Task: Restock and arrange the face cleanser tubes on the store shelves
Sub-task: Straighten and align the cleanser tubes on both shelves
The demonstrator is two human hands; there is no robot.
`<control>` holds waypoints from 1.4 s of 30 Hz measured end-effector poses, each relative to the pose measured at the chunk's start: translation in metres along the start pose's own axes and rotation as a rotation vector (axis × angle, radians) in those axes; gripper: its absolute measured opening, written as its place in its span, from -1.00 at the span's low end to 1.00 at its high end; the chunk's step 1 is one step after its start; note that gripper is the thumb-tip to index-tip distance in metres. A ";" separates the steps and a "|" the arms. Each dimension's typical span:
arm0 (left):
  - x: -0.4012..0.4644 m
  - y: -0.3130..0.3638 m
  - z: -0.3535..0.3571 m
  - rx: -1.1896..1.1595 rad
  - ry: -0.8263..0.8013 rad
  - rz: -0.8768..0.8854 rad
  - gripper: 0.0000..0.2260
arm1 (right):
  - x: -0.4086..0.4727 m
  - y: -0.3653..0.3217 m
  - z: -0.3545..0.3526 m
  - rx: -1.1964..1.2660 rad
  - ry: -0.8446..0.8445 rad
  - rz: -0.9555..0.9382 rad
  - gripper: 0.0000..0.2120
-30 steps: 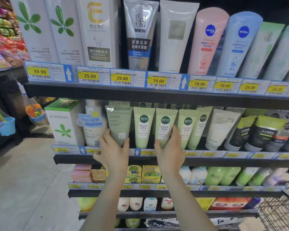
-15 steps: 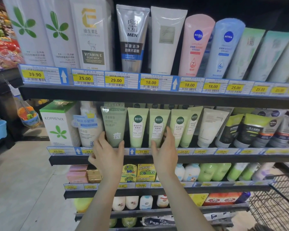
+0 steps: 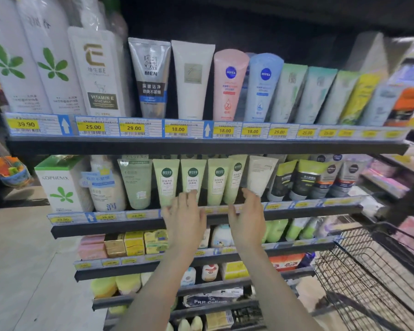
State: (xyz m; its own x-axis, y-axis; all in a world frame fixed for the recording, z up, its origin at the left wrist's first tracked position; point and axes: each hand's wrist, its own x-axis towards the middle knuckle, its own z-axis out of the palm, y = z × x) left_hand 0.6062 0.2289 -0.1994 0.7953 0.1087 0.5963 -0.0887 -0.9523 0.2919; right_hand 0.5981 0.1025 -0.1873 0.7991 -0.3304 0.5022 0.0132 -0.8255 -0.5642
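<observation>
From the head camera, the left hand (image 3: pixel 185 217) is hanging wide and relaxed, holding nothing, its fingertips reaching the foot of the pale green cleanser tubes (image 3: pixel 193 181) just above it. The right hand (image 3: pixel 247 217) is floating beside it, fingers spread and empty, just below the tilted green tube (image 3: pixel 234 180) and the white tube (image 3: pixel 259 176). A wire cart (image 3: pixel 378 271) is sitting off to the right of that hand.
</observation>
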 end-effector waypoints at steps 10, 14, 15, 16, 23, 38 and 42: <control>0.017 0.056 0.041 0.069 0.100 -0.114 -0.49 | 0.050 0.038 -0.001 0.064 -0.090 -0.064 -0.52; 0.017 0.066 0.061 0.014 0.167 -0.233 -0.45 | 0.063 0.048 0.019 0.047 -0.099 -0.175 -0.42; 0.017 0.068 0.064 0.006 0.191 -0.255 -0.45 | 0.065 0.049 0.023 0.045 -0.079 -0.195 -0.39; 0.018 0.069 0.068 -0.003 0.205 -0.282 -0.45 | 0.068 0.050 0.026 0.052 -0.067 -0.203 -0.36; 0.022 0.073 0.084 -0.044 0.223 -0.394 -0.47 | 0.074 0.057 0.041 0.072 -0.148 -0.141 -0.38; 0.021 0.071 0.097 -0.099 0.183 -0.493 -0.46 | 0.075 0.056 0.060 0.080 -0.133 -0.083 -0.38; 0.022 0.070 0.095 -0.097 0.167 -0.497 -0.48 | 0.074 0.054 0.060 0.108 -0.147 -0.089 -0.41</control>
State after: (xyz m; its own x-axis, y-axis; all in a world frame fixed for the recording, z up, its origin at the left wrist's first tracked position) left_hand 0.6745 0.1375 -0.2367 0.6501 0.5914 0.4770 0.2133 -0.7446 0.6325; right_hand 0.6941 0.0603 -0.2198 0.8712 -0.1816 0.4561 0.1453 -0.7921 -0.5928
